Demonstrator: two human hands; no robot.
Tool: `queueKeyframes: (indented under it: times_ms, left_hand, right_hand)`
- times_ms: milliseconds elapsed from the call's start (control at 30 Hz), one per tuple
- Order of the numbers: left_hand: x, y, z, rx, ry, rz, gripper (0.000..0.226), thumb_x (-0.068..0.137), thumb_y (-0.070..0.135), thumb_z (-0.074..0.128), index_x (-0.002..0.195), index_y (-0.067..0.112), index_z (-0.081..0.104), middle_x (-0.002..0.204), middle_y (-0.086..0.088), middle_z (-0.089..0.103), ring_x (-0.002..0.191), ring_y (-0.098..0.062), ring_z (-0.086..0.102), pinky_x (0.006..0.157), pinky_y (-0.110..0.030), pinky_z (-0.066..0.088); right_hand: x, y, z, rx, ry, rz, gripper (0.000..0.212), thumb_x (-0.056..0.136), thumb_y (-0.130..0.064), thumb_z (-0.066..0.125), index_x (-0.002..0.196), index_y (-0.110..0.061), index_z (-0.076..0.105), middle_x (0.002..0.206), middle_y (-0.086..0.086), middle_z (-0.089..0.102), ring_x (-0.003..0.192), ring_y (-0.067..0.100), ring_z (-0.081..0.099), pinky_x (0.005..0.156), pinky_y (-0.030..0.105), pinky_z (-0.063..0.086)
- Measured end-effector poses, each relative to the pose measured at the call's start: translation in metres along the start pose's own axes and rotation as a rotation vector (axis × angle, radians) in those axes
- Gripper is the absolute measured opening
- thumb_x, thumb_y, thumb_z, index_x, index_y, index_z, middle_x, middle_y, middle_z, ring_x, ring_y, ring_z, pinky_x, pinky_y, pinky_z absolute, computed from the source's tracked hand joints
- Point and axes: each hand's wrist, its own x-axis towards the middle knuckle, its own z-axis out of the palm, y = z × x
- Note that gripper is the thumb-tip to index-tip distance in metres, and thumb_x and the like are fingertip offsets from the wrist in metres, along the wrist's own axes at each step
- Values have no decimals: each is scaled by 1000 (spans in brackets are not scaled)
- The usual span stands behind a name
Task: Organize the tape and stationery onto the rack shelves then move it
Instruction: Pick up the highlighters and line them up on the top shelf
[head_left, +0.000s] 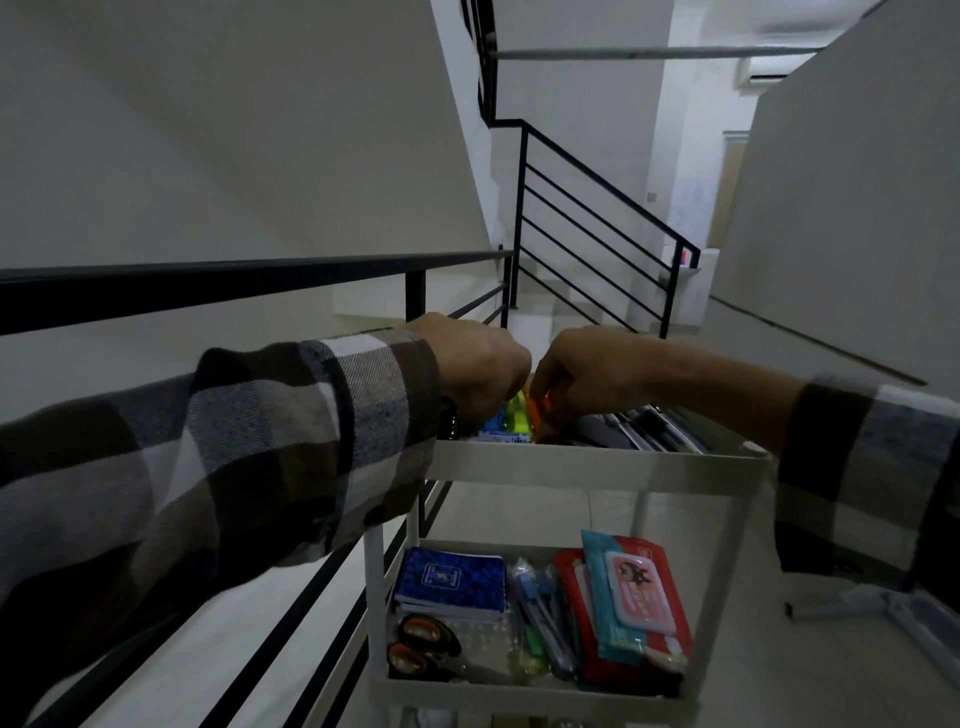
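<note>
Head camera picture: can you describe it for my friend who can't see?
Two hands, left hand and right hand, reach into the top shelf of a white rack, the right touching an orange item. The shelf below holds a blue notebook, scissors and wipes.

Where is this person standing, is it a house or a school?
Probably an upstairs landing inside a house, though I can't be sure. A black metal stair railing runs down beside white walls, an air conditioner hangs high up, and a white plastic shelf rack stands on the tiled floor.
</note>
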Motion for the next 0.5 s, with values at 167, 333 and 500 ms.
queueKeyframes:
  times_ms: [167, 333, 500]
  left_hand:
    - [1, 3, -3, -8, 1, 12, 62, 86, 18, 81, 142, 18, 55, 130, -9, 59, 112, -25, 61, 97, -38, 56]
    - [1, 4, 5, 11, 35, 5, 60, 86, 19, 81, 140, 17, 56, 131, -10, 59, 114, -28, 62, 101, -45, 56]
    - [-3, -1, 5, -7, 83, 11, 56, 87, 24, 80, 138, 16, 57, 131, -10, 60, 115, -28, 62, 101, -43, 55]
  right_hand:
    - [-6, 4, -1, -45, 12, -64, 43, 90, -34, 75, 132, -25, 66, 125, -5, 67, 112, 12, 62, 97, 29, 48]
    - [-12, 6, 4, -87, 68, -104, 35, 92, -33, 73, 126, -24, 69, 123, -4, 67, 101, 4, 56, 78, 14, 37]
    - [-15, 5, 6, -81, 46, -95, 32, 97, -34, 66, 127, -23, 69, 125, -3, 67, 101, 3, 56, 80, 13, 40]
